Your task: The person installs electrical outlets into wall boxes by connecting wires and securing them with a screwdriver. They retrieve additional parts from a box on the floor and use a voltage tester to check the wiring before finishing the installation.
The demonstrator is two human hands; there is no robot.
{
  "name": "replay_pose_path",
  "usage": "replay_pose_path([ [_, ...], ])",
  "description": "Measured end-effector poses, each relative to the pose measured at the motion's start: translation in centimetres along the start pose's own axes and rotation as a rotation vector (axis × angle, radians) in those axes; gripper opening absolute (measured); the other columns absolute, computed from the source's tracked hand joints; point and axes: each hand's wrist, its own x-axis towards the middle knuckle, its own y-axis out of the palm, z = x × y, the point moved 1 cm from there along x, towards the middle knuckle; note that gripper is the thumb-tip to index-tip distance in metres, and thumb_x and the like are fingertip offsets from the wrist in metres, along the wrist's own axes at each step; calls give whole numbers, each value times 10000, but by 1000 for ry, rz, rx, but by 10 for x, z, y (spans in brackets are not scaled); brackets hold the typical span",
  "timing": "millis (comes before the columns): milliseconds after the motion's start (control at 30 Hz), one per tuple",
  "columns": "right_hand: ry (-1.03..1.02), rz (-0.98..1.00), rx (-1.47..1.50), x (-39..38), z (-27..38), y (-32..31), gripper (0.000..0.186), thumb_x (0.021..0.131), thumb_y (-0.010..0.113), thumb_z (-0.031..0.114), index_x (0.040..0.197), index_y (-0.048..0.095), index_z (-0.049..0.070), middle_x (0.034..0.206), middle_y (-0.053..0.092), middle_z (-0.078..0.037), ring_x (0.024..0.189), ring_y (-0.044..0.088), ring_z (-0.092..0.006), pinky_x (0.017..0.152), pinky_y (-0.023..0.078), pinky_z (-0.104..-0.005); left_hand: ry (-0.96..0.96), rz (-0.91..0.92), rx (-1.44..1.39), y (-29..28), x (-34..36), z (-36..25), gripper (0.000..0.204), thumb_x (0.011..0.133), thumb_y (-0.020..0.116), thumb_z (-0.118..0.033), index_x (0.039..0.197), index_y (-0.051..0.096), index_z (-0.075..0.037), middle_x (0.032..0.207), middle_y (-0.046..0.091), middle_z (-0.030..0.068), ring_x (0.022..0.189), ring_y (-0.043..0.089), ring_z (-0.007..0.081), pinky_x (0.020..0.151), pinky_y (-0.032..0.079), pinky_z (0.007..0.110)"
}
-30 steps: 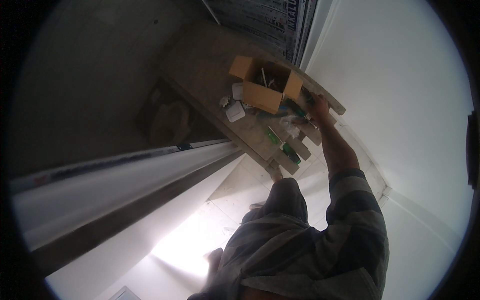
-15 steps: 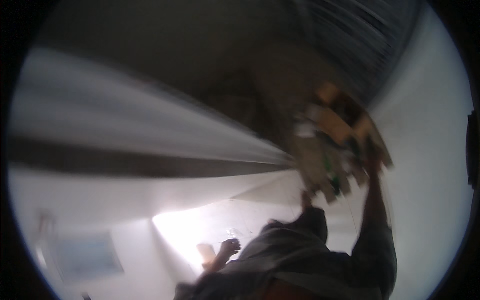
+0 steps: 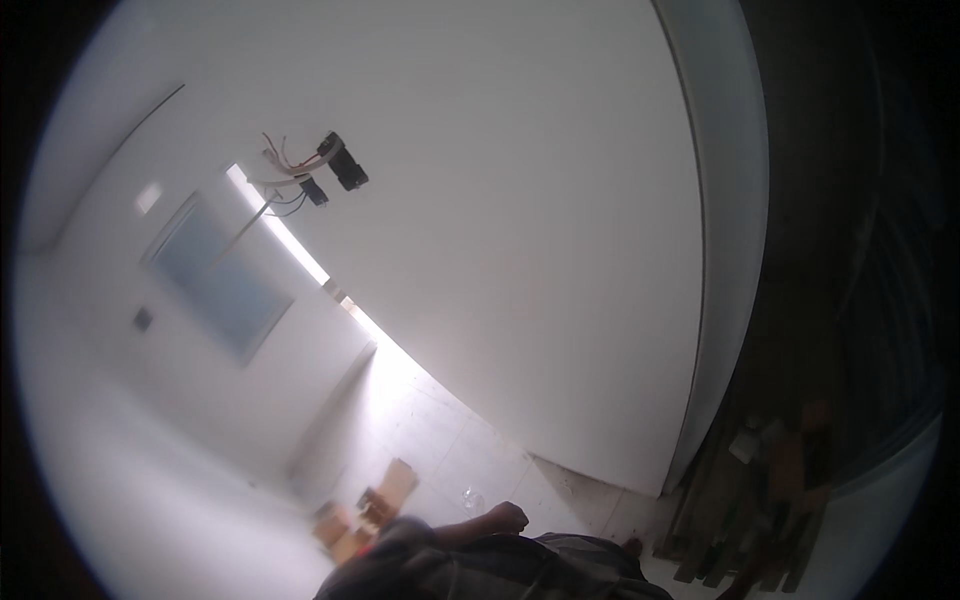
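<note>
My left hand [image 3: 508, 517] is held in front of my body over the pale tiled floor, its fingers curled into a fist. Nothing shows in it. Low on the right, my right hand [image 3: 755, 570] reaches into shadow beside a pile of boards [image 3: 715, 560]. Its fingers are too dark to make out, so I cannot tell whether it grips anything. Brown cardboard boxes [image 3: 787, 470] and a small white piece [image 3: 743, 443] lie among the boards.
A large white wall panel [image 3: 520, 230] fills the middle, with a black electrical box [image 3: 343, 162] and loose wires hanging from it. Farther left are a bluish window [image 3: 222, 285] and a bright gap. Opened cardboard boxes [image 3: 370, 508] and a clear plastic piece [image 3: 472, 496] lie on the floor.
My view has swung so that the white panel now fills its middle. The boards and boxes on the right have shifted to the lower right edge, and my right arm is mostly out of sight.
</note>
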Motion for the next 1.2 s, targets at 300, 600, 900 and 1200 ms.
replay_pose_path([
  [300, -52, -7, -62, -10, 14, 0, 548, 932, 638, 460, 1326, 609, 82, 1253, 641, -181, 1159, 611, -355, 1010, 481, -475, -354, -647, -803, -73, -29, 11, 371, 974, 548, -365, 938, 717, -36, 884, 726, 123, 815, 710, 247, 770, 554, 407],
  [600, -337, -493, 16, 27, -45, 58, 477, 991, 583, 442, 1288, 631, 72, 1201, 667, -174, 1119, 635, -349, 980, 507, -470, -457, -1636, -684, -283, -158, 85, 157, 979, 600, -77, 1031, 735, -17, 905, 748, 68, 837, 699, 150, 778, 556, 296],
  [900, -23, 204, 2, -30, 32, 9, 416, 1040, 452, 258, 1407, 511, 71, 1367, 568, -140, 1269, 559, -284, 1103, 428, -408, -128, -2262, 103, -544, -331, -7, 230, 948, 705, -120, 1153, 708, -15, 979, 749, 94, 792, 708, 140, 721, 585, 266],
  [1200, -16, 20, -216, -35, 19, 34, 410, 1038, 461, 257, 1387, 523, 52, 1354, 573, -155, 1211, 589, -326, 1053, 462, -445, -296, -2228, 206, -592, -323, -14, 307, 935, 753, -225, 1104, 694, 23, 963, 754, 116, 867, 734, 170, 780, 589, 295],
])
